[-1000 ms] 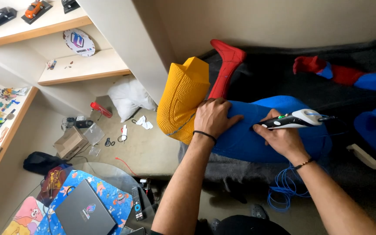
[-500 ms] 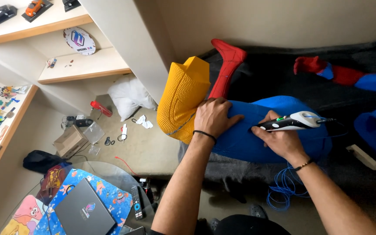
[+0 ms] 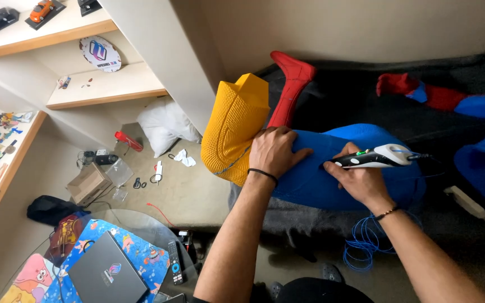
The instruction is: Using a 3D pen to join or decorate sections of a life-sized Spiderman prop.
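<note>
One head-worn view looks down at two bare hands working on a large blue rounded figure of printed plastic mesh (image 3: 332, 174), which lies on a dark blanket (image 3: 355, 95) against the wall, between a yellow ribbed mesh section (image 3: 237, 126) at its left end and red and blue parts (image 3: 439, 98) farther right. The left hand (image 3: 275, 150), a black band at its wrist, lies spread and pressed flat on the blue surface just beside the yellow section, steadying it. The right hand (image 3: 360, 179) is closed around a white and black pen-shaped printing tool (image 3: 374, 158), its tip touching the blue surface. Doing this well seems to call for a slow, even stroke, the tip kept in contact, and the bracing palm held firm so the shell does not roll. Loose blue filament (image 3: 366, 241) coils below the right wrist. Down on the floor, well apart, sit a grey laptop (image 3: 106, 275), a black remote control (image 3: 173, 262) and scissors (image 3: 140, 182).
</note>
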